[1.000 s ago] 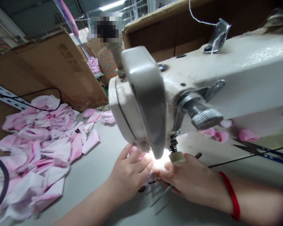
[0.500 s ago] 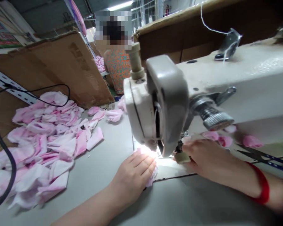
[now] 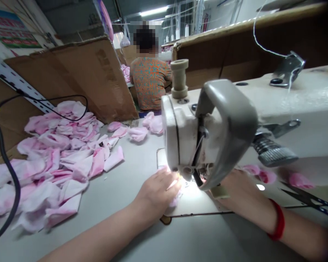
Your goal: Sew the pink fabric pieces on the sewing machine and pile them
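My left hand [image 3: 158, 191] rests on the sewing table with its fingers curled over a crumpled piece of pink fabric [image 3: 175, 199], just below the lit needle area of an off-white industrial sewing machine head [image 3: 207, 138]. My right hand [image 3: 242, 191] lies on the far side of that area, its fingertips hidden behind the machine's grey guard. A small beige block [image 3: 220, 191] shows near those fingers. A red band [image 3: 276, 220] circles my right wrist.
A large heap of pink-and-white fabric pieces [image 3: 57, 156] lies left of my hands, with looser pieces [image 3: 138, 133] behind it. Thread snips [image 3: 308, 200] and pink pieces [image 3: 266, 177] lie right. A black cable [image 3: 4, 171], cardboard sheets [image 3: 93, 80] and a seated co-worker [image 3: 150, 83] are beyond.
The whole view has swung, so the machine sits further right and more of the co-worker shows. My right hand's fingers have passed behind the machine's guard.
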`<state>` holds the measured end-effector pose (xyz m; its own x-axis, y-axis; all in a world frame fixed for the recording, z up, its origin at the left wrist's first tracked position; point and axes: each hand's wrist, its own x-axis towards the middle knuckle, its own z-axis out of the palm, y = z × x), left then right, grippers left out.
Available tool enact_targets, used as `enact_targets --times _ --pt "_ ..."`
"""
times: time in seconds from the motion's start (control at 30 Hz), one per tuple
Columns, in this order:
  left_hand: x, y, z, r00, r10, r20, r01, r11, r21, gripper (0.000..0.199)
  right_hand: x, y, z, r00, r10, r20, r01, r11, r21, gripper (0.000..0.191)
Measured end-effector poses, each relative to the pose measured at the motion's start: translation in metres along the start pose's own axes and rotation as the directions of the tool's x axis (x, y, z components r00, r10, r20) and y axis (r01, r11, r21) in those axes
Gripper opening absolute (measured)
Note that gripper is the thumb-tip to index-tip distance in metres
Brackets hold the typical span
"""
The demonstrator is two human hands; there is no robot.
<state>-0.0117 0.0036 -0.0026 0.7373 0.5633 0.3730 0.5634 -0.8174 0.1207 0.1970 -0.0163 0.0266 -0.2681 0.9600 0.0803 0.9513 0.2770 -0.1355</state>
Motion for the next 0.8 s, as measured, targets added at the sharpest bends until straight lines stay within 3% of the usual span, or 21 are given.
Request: enact_targets --times 0.13,0.27,0.47,0.67,0.8 --pt "0.001 -0.004 0.006 0.999 0.035 0.001 -0.035 0.998 0.054 0.019 0.001 0.002 0.008 1.000 -0.011 -0.020 0.010 0.999 -0.035 0.023" --pt "0.002 0.000 -0.002 0.997 0.068 0.033 -0.070 0.994 0.078 0.019 -0.003 0.003 0.012 1.000 -0.022 -0.009 0.022 0.997 -0.073 0.026" --pt "0.005 0.004 -0.013 0.995 0.096 0.010 -0.096 0.995 0.041 0.017 -0.003 0.001 0.010 0.999 -0.011 -0.054 0.007 0.998 -0.069 0.022" --pt "0.003 0.003 -0.010 0.989 0.132 -0.063 -0.128 0.990 0.064 0.018 -0.003 -0.001 0.006 0.997 -0.013 -0.070 0.011 0.999 -0.037 0.019" --pt "0.002 0.002 -0.007 0.992 0.111 -0.053 -0.108 0.993 0.050 0.018 -0.003 -0.002 0.004 0.997 -0.014 -0.081 0.009 0.998 -0.061 0.022"
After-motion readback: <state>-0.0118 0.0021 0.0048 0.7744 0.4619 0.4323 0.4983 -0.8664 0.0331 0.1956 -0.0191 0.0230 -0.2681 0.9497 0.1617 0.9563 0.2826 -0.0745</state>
